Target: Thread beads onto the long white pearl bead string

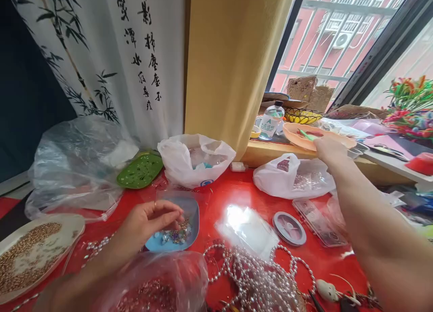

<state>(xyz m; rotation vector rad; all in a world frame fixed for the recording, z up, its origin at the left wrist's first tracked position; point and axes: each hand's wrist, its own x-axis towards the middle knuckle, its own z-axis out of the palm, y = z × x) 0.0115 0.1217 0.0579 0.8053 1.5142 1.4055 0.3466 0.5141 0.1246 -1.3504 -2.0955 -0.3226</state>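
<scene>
Above a blue tray (194, 217) of mixed beads (179, 234), my left hand (157, 219) has its fingers curled together, with a ring on one finger; what they hold, if anything, is too small to make out. My right hand (329, 150) reaches up to the windowsill, over the near edge of an orange plate (297, 138). A green stick (305, 134) lies on that plate beside the right hand's fingertips. Most of the right hand's fingers are hidden, so its grip is unclear.
Silver bead strings (260, 276) lie at the front middle. A bag of pink beads (152, 289), a plate of gold beads (30, 253), a green tray (140, 171), white bags (196, 160), a ribbon spool (289, 228) and a clear case (320, 222) surround the hands. A bottle (271, 120) stands on the sill.
</scene>
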